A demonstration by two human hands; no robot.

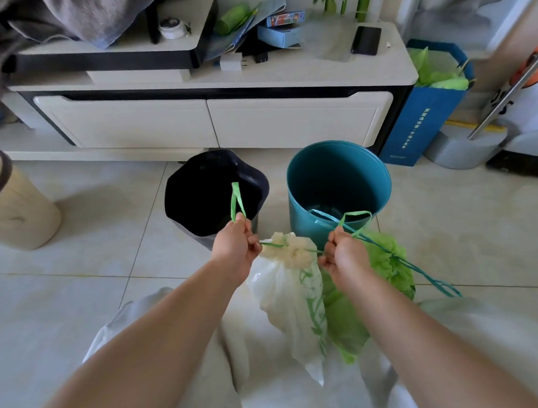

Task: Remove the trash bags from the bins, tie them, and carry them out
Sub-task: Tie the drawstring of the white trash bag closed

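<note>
Three bins stand here, black bin (193, 184), teal bin (333, 171), beige bin (15, 208), with two bags, white bag (282, 288) and green bag (389, 258).

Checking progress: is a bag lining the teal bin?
No, the teal bin shows its bare inside, and the green bag lies on the floor before it.

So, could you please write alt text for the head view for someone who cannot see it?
A person's left hand and right hand pull apart the green drawstrings of a white trash bag, its neck gathered shut. A green bag lies beside it, with a black bin and a teal bin behind.
</note>
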